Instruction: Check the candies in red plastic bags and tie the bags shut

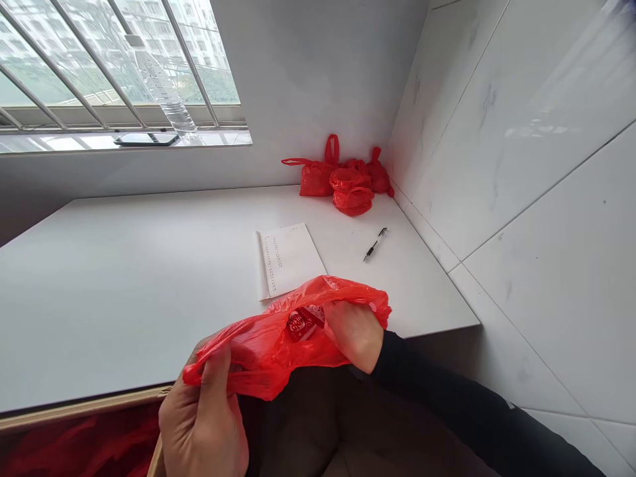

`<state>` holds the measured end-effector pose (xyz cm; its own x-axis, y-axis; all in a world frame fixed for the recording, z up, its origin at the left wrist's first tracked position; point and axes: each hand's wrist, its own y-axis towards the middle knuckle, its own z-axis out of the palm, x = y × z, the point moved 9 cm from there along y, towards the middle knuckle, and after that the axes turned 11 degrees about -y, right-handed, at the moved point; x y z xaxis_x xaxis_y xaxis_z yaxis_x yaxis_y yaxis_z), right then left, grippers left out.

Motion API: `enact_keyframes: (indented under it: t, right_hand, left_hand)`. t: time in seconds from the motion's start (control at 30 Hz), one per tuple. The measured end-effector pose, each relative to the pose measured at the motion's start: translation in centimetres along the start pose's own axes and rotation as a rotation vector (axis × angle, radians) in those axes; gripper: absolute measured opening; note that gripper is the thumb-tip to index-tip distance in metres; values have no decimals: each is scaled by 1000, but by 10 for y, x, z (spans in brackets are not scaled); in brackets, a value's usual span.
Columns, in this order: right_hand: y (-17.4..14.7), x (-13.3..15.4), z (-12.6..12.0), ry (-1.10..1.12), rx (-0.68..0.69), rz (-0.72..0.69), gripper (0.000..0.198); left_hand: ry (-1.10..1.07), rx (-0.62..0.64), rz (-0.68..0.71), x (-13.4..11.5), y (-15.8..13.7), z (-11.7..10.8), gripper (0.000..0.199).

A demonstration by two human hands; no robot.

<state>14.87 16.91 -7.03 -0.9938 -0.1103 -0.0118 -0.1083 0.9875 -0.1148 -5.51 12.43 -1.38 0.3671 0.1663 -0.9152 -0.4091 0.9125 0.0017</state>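
A red plastic bag (pixel 268 354) is spread near the front edge of the table, its mouth facing up. My left hand (pixel 206 411) pinches the bag's left edge between thumb and fingers. Through the opening, red printed packets (pixel 302 322) with white lettering show inside. My right hand (pixel 355 331) reaches into the bag at its right side, just beside the packets. Its fingers are hidden within the bag, so what they touch or hold cannot be made out.
Several tied red bags (pixel 350 182) stand in the back corner. A notepad (pixel 293 258) and a pen (pixel 375 244) lie on the white table (pixel 139 278). An open cardboard box (pixel 94 401) with red contents sits front left. The windowsill holds a bottle (pixel 166 89) and a phone (pixel 146 139).
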Motion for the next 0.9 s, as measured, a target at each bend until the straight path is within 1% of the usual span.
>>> enact_keyframes:
  t: [0.1, 0.2, 0.27, 0.37, 0.43, 0.5, 0.63, 0.83, 0.9]
  right_hand:
    - [-8, -5, -13, 26, -28, 8, 16]
    - [-18, -10, -30, 76, -75, 24, 19]
    - [-23, -12, -41, 200, -144, 22, 19]
    - [-29, -13, -53, 410, -291, -19, 17]
    - [-29, -12, -53, 438, -345, -44, 17]
    - [-26, -10, -46, 363, -316, -46, 18]
    - [-23, -4, -25, 154, -133, -70, 19]
    - [-26, 0, -15, 136, -19, -127, 28]
    - [-26, 5, -10, 132, 7, -149, 27]
  left_hand:
    - [17, 10, -8, 3, 0, 1, 25]
    - [31, 3, -22, 6, 0, -1, 29]
    - [30, -4, -23, 7, 1, -2, 30]
    - [33, 5, -12, 6, 2, -1, 30]
    - [37, 13, -3, 4, 2, 0, 29]
    - [67, 27, 10, 3, 2, 0, 28]
    - [157, 72, 64, -1, 1, 0, 25]
    - [207, 110, 100, -3, 0, 4, 25]
    - [212, 109, 106, -4, 0, 5, 25]
